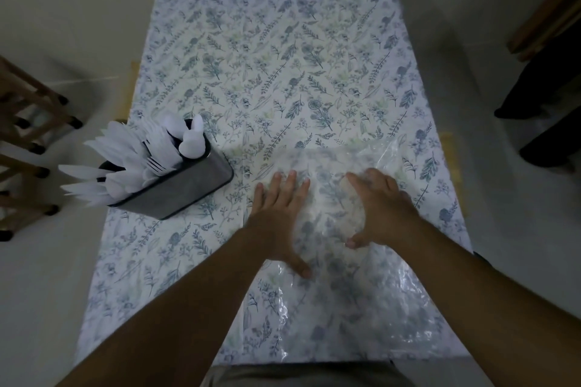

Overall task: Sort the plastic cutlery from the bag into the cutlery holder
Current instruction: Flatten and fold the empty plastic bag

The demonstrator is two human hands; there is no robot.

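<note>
bag (361, 292) clear, edges faint | left hand (279, 214) flat | right hand (382, 207) blurred

Clear plastic bag (361, 302) lies flat & crinkled on the near-right part of the table. Dark grey cutlery holder (185, 188) sits to its left, upright, packed w/ white knives, forks & spoons (138, 154) fanning out.
</note>
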